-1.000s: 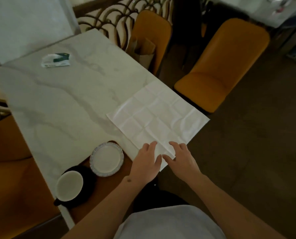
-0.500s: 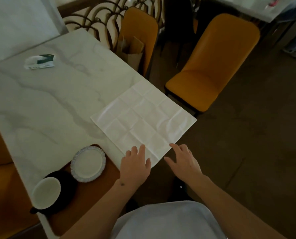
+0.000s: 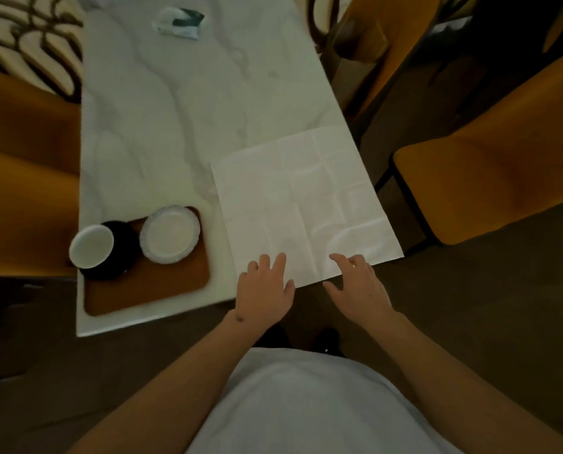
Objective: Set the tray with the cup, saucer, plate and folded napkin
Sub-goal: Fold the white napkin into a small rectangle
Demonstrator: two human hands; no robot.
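Observation:
A white napkin [image 3: 301, 208] lies unfolded and creased on the marble table [image 3: 181, 103], reaching its right edge and overhanging the near corner. My left hand [image 3: 265, 291] rests with straight fingers on the napkin's near edge. My right hand [image 3: 358, 285] hovers at the near right part of that edge, fingers relaxed. To the left, a brown tray [image 3: 152, 290] holds a small white plate [image 3: 170, 234] and a white cup [image 3: 91, 245] standing on a black saucer [image 3: 121, 260].
A green and white packet [image 3: 181, 22] lies at the table's far end. Orange chairs stand on the right [image 3: 489, 165] and on the left [image 3: 24, 178]. A brown paper bag [image 3: 355, 57] sits on a far chair. Dark floor surrounds the table.
The view has swung so the table runs straight away from me. Both hands stay at the napkin's near edge, my right hand now closer to it. The napkin stays flat.

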